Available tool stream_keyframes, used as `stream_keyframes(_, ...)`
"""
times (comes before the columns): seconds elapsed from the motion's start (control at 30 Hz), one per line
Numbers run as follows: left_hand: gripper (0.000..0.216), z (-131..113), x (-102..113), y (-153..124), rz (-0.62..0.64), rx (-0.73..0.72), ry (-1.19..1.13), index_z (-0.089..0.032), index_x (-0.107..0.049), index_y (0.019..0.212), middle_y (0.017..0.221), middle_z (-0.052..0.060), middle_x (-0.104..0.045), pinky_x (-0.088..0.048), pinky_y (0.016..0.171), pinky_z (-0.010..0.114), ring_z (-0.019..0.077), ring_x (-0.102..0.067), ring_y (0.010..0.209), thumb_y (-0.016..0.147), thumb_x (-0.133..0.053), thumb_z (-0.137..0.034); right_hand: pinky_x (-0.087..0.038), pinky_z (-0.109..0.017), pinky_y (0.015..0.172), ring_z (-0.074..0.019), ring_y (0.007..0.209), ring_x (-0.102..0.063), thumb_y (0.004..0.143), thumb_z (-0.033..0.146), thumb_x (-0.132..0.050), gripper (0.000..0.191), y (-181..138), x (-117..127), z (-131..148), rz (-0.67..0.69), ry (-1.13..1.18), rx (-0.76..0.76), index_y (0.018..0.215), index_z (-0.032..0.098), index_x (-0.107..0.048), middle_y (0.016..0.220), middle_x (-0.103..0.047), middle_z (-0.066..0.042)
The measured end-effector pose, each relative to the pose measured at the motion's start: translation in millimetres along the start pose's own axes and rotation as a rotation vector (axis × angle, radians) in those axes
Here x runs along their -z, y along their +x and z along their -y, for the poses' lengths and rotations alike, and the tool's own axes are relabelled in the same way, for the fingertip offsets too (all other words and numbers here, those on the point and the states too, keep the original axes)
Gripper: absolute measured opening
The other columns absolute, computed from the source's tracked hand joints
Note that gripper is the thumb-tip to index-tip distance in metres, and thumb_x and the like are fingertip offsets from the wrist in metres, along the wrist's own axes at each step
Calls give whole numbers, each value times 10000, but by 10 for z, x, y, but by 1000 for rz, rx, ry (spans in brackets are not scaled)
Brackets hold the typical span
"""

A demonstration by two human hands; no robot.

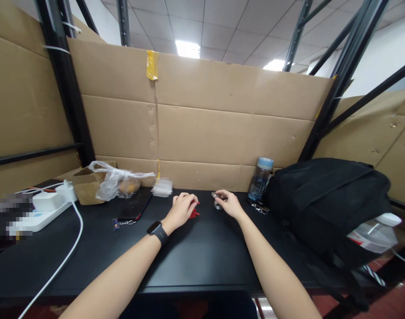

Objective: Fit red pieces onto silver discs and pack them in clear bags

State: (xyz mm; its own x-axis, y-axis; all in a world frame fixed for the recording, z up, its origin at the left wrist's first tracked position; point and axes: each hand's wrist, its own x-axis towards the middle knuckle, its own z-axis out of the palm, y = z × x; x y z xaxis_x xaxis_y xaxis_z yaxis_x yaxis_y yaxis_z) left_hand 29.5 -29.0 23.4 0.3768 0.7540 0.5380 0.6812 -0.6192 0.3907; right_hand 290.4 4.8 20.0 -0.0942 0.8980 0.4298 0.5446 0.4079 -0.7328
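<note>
My left hand (182, 210), with a dark watch on its wrist, has its fingers curled together at a bundle of thin red cord (194, 214). A small red end shows at the fingertips, and the rest of the cord lies under the hand on the black table. To the right, my right hand (230, 204) pinches a small round silver lid (214, 194) between thumb and fingers, tilted. Just below the lid stands a little round metal tin (217, 205); its inside is too small to make out.
At the right are a water bottle (260, 179), a metal chain (259, 209) and a black backpack (325, 199). A phone (135, 204), clear plastic packets (162, 187), a plastic bag (112, 182) and a white power strip (39, 217) lie left. Cardboard (202, 133) walls the back.
</note>
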Motion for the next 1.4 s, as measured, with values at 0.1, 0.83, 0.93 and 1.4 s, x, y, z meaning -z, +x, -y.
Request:
stream_keyframes(0.1, 156, -20, 65, 22, -79, 66, -32, -273, -674, 1018, 1085, 29, -727, -330, 981, 437, 257, -526, 1146, 964, -543, -338, -554, -428, 890, -253, 956, -702, 744, 478, -752, 387, -29, -160, 155, 7, 244, 1, 1014, 209, -689, 1029, -748, -95)
stream_keyframes(0.83, 179, -25, -37, 46, -256, 146, -294, -241, -646, 991, 1158, 70, -587, -414, 1018, 392, 238, -544, 1148, 976, -518, -365, -548, -363, 915, -188, 945, -688, 714, 343, -844, 441, -286, -561, 758, 59, 711, -2, 1107, 263, -659, 1209, -701, -53)
stream_keyframes(0.93, 172, -42, -36, 38, -257, 144, -300, -239, -641, 987, 1159, 70, -576, -412, 1016, 397, 237, -540, 1145, 981, -510, -350, -551, -362, 908, -185, 937, -691, 715, 332, -840, 445, -297, -565, 781, 59, 721, -18, 1110, 260, -647, 1202, -704, -56)
stream_keyframes(1.4, 98, -197, 36, -16, -335, 49, 6, -237, -615, 993, 1212, 82, -547, -376, 956, 430, 264, -508, 1176, 974, -523, -264, -554, -417, 974, -224, 987, -708, 670, 346, -875, 477, -297, -575, 768, 63, 720, 6, 1083, 212, -679, 1079, -744, -78)
